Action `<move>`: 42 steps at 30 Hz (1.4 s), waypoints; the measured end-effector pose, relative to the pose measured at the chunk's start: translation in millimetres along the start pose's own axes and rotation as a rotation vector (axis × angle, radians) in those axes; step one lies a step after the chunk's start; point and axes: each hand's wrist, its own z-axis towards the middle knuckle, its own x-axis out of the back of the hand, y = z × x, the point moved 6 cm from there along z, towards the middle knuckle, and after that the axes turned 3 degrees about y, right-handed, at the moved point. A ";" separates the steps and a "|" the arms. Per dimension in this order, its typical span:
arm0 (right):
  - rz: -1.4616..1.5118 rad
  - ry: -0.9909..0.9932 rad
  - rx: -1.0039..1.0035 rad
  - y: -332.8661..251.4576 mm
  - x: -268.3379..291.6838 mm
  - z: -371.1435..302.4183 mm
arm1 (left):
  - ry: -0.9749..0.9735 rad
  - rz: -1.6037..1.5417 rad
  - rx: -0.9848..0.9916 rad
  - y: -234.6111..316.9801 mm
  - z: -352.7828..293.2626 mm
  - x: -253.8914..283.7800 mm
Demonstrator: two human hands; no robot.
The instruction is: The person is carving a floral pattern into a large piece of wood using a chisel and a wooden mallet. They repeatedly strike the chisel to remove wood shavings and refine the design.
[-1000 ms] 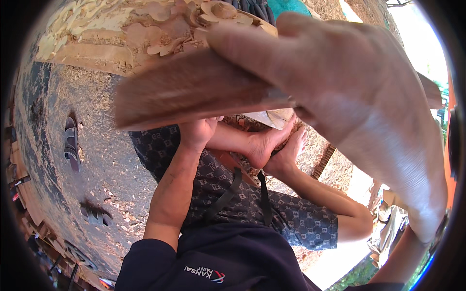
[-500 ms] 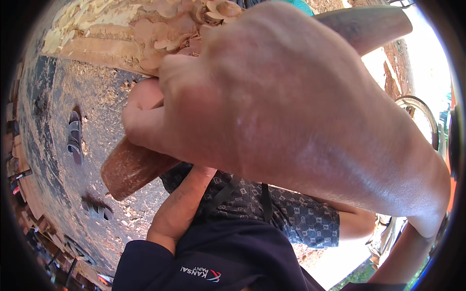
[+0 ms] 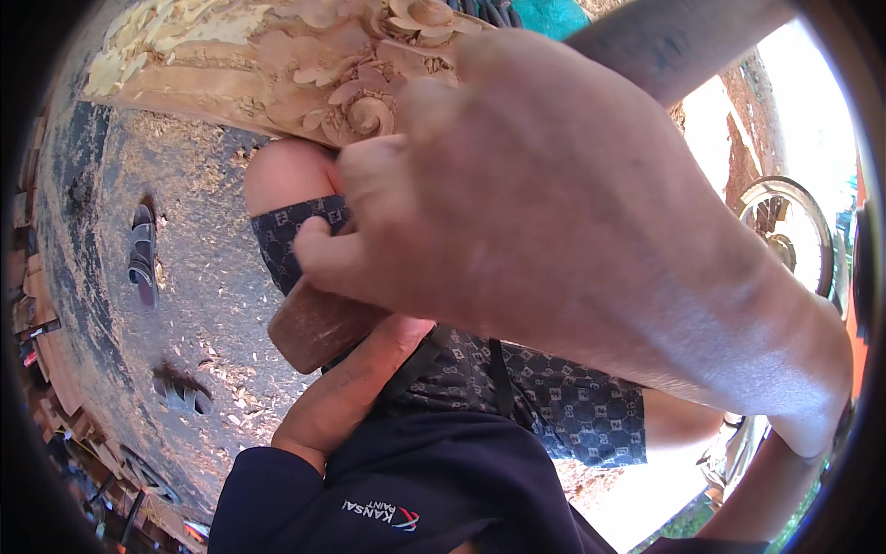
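Observation:
My right hand (image 3: pixel 517 185) fills the middle of the view, its fingers wrapped round a wooden club-like mallet (image 3: pixel 688 46). One thick end of the mallet points to the upper right; its squared brown butt (image 3: pixel 323 323) sticks out below my fist. Behind the right hand, my left forearm (image 3: pixel 355 397) reaches up from the dark sleeve. The left hand's fingers are hidden there, so what they hold does not show. Beyond my right fist lies a carved wooden panel (image 3: pixel 231 83) with scrolls and leaf shapes in relief, partly covered by the hand.
Two dark sandals, one (image 3: pixel 143 254) nearer the panel, lie on the grey ground (image 3: pixel 203 277) among wood shavings. A bicycle wheel (image 3: pixel 784 231) stands at the right. Stacked wood pieces (image 3: pixel 55 351) line the left rim, and a teal cloth-like thing (image 3: pixel 554 17) shows at the top.
My right hand and the mallet have shifted to the right and slightly down. More of the carved scrolls and my patterned shorts at the bent knee now show.

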 end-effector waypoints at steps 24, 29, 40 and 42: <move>0.761 0.458 -1.327 35.1 -70.1 -367.5 | -0.235 0.284 -0.661 77.2 43.0 -119.3; 0.743 0.420 -1.285 31.3 -71.4 -370.7 | -0.226 0.306 -0.662 73.4 45.0 -115.9; 0.356 0.063 -0.463 24.6 -70.9 -277.3 | -0.220 0.217 -0.680 59.6 50.2 -107.0; 0.395 0.113 -0.668 25.8 -42.1 -266.1 | -0.239 0.228 -0.656 66.1 54.9 -108.7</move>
